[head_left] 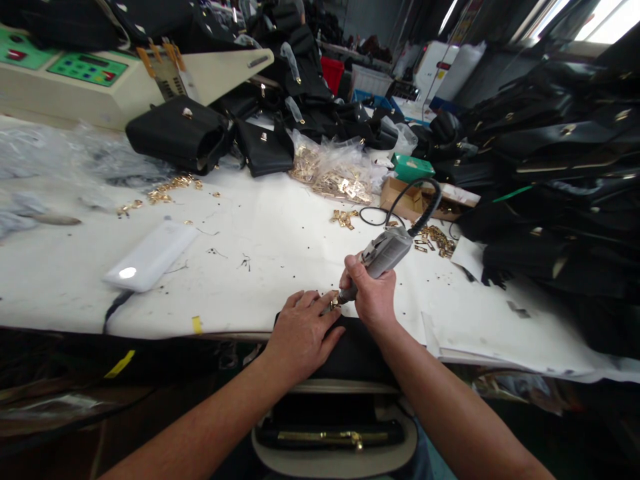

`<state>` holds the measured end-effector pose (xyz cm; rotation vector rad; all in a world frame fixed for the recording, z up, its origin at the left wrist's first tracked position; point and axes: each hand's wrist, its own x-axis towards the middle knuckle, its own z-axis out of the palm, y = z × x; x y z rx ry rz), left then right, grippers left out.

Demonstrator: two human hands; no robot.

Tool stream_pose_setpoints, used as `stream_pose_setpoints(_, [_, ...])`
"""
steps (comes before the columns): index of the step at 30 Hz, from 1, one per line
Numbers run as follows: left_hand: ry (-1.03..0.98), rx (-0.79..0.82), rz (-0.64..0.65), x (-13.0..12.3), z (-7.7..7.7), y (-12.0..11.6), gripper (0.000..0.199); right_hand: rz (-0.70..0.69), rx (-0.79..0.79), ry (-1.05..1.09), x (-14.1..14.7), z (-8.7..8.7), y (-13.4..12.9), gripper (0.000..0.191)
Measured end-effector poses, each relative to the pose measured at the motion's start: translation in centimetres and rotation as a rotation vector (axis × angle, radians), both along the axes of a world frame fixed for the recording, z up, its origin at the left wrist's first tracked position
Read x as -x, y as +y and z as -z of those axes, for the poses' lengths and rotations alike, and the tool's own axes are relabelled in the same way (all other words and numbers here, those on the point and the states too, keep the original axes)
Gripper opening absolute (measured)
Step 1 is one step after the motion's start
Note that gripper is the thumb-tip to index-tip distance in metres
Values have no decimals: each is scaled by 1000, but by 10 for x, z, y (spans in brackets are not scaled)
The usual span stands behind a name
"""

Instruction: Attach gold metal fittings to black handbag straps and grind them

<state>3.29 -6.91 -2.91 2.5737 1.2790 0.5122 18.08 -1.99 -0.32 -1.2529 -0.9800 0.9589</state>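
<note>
My right hand is wrapped round the body of a grey electric screwdriver, tilted with its tip down to the left. The tip meets a small gold metal clasp on a black leather bag. My left hand lies flat on the bag, fingers stretched out, with the fingertips beside the clasp. Part of the bag is hidden under that hand. The bag's open body hangs below the table edge, where a gold zipper shows.
A white power bank with a cable lies left. Loose gold fittings are scattered behind it. Plastic bags of gold hardware, a cardboard box and black handbags stand at the back. More black bags are piled right.
</note>
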Motion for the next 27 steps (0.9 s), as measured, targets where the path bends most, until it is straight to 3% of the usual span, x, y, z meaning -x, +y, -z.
stream_pose_setpoints(13, [18, -10, 3, -2, -2, 0, 28, -194, 92, -173, 9, -15, 7, 36])
stream_pose_setpoints(22, [31, 17, 1, -1, -1, 0, 27, -339, -41, -339, 10, -9, 5, 21])
stream_pose_setpoints(27, [35, 10, -1, -1, -2, 0, 27, -335, -12, -258, 7, -11, 3, 19])
